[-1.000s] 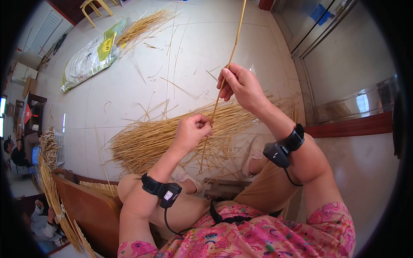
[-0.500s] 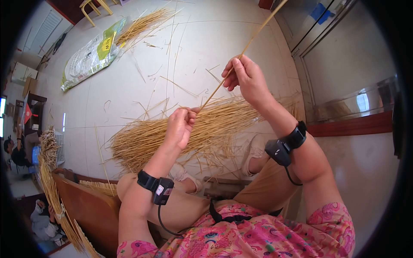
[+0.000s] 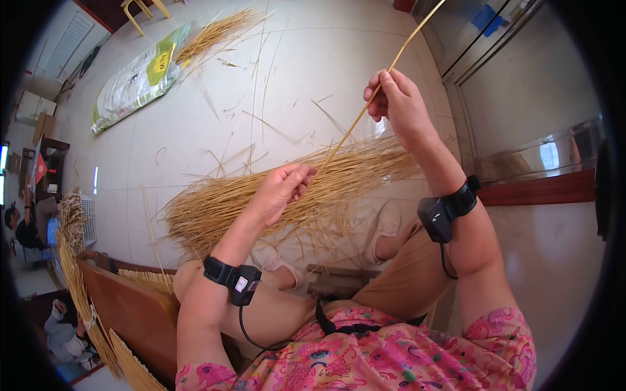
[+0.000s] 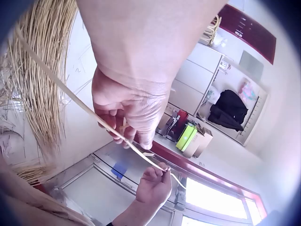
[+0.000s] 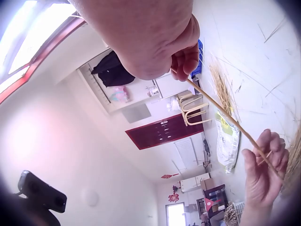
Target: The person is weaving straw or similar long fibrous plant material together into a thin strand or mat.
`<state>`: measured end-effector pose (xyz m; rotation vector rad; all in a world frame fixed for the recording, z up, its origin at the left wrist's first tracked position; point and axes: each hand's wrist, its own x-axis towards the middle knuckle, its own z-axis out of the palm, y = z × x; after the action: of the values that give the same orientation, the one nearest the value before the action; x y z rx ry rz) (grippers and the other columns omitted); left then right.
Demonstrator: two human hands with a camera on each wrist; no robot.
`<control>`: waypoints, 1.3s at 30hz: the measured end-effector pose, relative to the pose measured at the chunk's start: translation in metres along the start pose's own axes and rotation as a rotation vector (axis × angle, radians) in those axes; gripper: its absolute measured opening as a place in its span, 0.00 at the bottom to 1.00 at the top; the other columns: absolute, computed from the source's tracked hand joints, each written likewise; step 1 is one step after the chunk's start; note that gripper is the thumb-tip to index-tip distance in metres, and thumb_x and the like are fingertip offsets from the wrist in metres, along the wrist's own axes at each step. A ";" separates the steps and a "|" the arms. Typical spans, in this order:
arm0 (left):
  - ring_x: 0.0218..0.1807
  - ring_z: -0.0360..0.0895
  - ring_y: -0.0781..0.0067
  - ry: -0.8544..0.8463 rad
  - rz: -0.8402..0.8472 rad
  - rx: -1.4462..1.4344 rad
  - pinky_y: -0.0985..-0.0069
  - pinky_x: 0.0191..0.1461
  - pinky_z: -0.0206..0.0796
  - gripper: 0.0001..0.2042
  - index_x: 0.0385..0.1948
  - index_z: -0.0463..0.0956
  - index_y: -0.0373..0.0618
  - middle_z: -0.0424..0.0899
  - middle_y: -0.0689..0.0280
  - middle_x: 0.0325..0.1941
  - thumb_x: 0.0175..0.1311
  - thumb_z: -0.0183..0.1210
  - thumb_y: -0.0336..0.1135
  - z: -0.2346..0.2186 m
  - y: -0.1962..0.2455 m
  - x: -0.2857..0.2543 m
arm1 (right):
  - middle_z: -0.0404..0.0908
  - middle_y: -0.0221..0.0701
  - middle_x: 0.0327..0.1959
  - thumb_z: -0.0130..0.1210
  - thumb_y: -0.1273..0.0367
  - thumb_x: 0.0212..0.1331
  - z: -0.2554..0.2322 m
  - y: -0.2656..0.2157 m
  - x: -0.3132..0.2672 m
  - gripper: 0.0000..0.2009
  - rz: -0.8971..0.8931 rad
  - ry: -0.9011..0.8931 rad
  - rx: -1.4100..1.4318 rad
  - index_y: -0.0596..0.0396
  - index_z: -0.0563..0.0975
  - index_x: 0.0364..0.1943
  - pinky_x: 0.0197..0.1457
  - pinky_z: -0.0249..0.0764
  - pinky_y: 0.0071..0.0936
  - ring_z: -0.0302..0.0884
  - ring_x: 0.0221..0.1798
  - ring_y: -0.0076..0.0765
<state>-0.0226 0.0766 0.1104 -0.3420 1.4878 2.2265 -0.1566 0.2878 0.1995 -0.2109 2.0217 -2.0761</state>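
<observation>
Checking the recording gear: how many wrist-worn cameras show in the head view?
2: one wrist camera on the left forearm, one wrist camera on the right forearm. None appears hidden.

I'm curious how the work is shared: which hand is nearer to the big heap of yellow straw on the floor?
Left. The left hand pinches the single straw stalk just above the heap of yellow straw; the right hand grips it higher up.

Open floor [image 3: 195,124] spreads across the upper middle of the frame, with only loose stems. The straw pile [image 3: 261,195] blocks the centre, a sack [image 3: 134,78] the upper left, glass doors [image 3: 521,85] the right.
</observation>
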 end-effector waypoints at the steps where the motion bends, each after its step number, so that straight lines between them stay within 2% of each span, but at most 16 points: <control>1: 0.26 0.66 0.88 -0.057 0.004 0.010 0.91 0.28 0.57 0.12 0.42 0.75 0.37 0.72 0.74 0.25 0.64 0.54 0.37 0.003 0.002 -0.001 | 0.74 0.29 0.24 0.33 0.67 0.69 0.002 0.001 0.000 0.13 0.005 -0.008 0.000 0.58 0.69 0.32 0.23 0.67 0.18 0.69 0.20 0.20; 2: 0.27 0.67 0.89 -0.115 0.007 0.020 0.92 0.29 0.58 0.12 0.41 0.76 0.37 0.73 0.75 0.25 0.63 0.55 0.37 0.005 0.003 -0.002 | 0.73 0.29 0.24 0.34 0.67 0.69 0.004 0.001 -0.001 0.13 0.011 -0.016 0.000 0.58 0.69 0.33 0.23 0.67 0.18 0.69 0.20 0.20; 5: 0.28 0.68 0.89 -0.120 0.033 0.047 0.90 0.31 0.60 0.10 0.39 0.77 0.37 0.75 0.74 0.27 0.62 0.56 0.34 0.007 0.005 -0.003 | 0.74 0.30 0.25 0.37 0.67 0.68 0.007 0.003 -0.001 0.12 0.033 -0.027 -0.036 0.60 0.70 0.34 0.24 0.68 0.18 0.71 0.21 0.21; 10: 0.28 0.70 0.86 0.061 0.079 0.146 0.89 0.33 0.63 0.10 0.40 0.77 0.36 0.77 0.70 0.27 0.62 0.56 0.32 0.014 0.005 -0.001 | 0.77 0.33 0.27 0.43 0.68 0.66 0.018 0.015 -0.008 0.10 0.122 -0.209 -0.235 0.63 0.71 0.33 0.25 0.73 0.19 0.79 0.27 0.24; 11: 0.29 0.70 0.85 0.102 0.093 0.184 0.88 0.34 0.64 0.10 0.40 0.77 0.35 0.78 0.70 0.27 0.62 0.56 0.31 0.014 0.003 0.000 | 0.77 0.33 0.27 0.43 0.68 0.66 0.020 0.017 -0.009 0.10 0.116 -0.211 -0.241 0.63 0.71 0.33 0.26 0.73 0.19 0.79 0.27 0.24; 13: 0.31 0.71 0.84 0.074 0.133 0.205 0.86 0.35 0.64 0.09 0.39 0.77 0.35 0.79 0.68 0.29 0.62 0.55 0.31 0.008 -0.003 0.003 | 0.77 0.33 0.26 0.43 0.68 0.66 0.024 0.017 -0.010 0.11 0.102 -0.217 -0.253 0.64 0.71 0.33 0.26 0.74 0.19 0.79 0.26 0.25; 14: 0.31 0.72 0.83 0.061 0.153 0.214 0.85 0.36 0.64 0.09 0.39 0.77 0.35 0.79 0.68 0.30 0.62 0.55 0.30 0.006 -0.006 0.004 | 0.76 0.31 0.28 0.40 0.67 0.68 0.025 0.013 -0.011 0.11 0.139 -0.238 -0.273 0.62 0.71 0.35 0.31 0.75 0.20 0.78 0.29 0.23; 17: 0.33 0.72 0.83 0.104 0.224 0.196 0.85 0.37 0.65 0.07 0.37 0.76 0.35 0.80 0.66 0.32 0.63 0.54 0.30 0.006 -0.008 0.007 | 0.76 0.32 0.28 0.41 0.68 0.68 0.026 0.015 -0.010 0.11 0.107 -0.240 -0.224 0.62 0.71 0.35 0.30 0.75 0.20 0.78 0.29 0.24; 23: 0.31 0.76 0.80 0.097 0.205 0.333 0.84 0.34 0.67 0.07 0.35 0.76 0.34 0.81 0.62 0.31 0.61 0.53 0.28 0.009 -0.001 0.002 | 0.76 0.32 0.26 0.42 0.68 0.67 0.031 0.014 -0.014 0.11 0.141 -0.230 -0.234 0.62 0.71 0.33 0.29 0.75 0.19 0.78 0.27 0.24; 26: 0.31 0.79 0.79 0.102 0.152 0.328 0.84 0.33 0.69 0.07 0.34 0.76 0.33 0.82 0.61 0.30 0.56 0.55 0.26 0.009 0.003 0.000 | 0.76 0.32 0.25 0.43 0.68 0.67 0.033 0.021 -0.013 0.11 0.138 -0.258 -0.231 0.62 0.71 0.33 0.29 0.75 0.19 0.78 0.27 0.24; 29: 0.33 0.80 0.73 0.078 0.154 0.404 0.80 0.36 0.72 0.07 0.34 0.75 0.32 0.82 0.57 0.33 0.58 0.54 0.27 0.007 0.002 0.001 | 0.76 0.32 0.25 0.43 0.68 0.67 0.036 0.016 -0.017 0.11 0.119 -0.273 -0.252 0.62 0.70 0.32 0.29 0.75 0.19 0.78 0.27 0.24; 35: 0.32 0.80 0.73 0.073 0.148 0.316 0.80 0.36 0.72 0.07 0.33 0.76 0.32 0.81 0.58 0.32 0.59 0.52 0.28 0.006 0.001 0.001 | 0.76 0.32 0.25 0.42 0.68 0.67 0.034 0.020 -0.016 0.11 0.111 -0.278 -0.240 0.62 0.70 0.33 0.30 0.76 0.20 0.78 0.27 0.24; 39: 0.30 0.79 0.76 0.148 0.116 0.247 0.83 0.34 0.70 0.06 0.31 0.75 0.33 0.82 0.59 0.29 0.58 0.51 0.26 0.009 0.002 0.003 | 0.76 0.32 0.26 0.41 0.69 0.68 0.034 0.019 -0.017 0.10 0.100 -0.259 -0.223 0.62 0.70 0.33 0.30 0.76 0.20 0.78 0.27 0.23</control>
<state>-0.0262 0.0850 0.1141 -0.3550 1.8827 2.1092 -0.1302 0.2591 0.1824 -0.3877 2.0529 -1.6671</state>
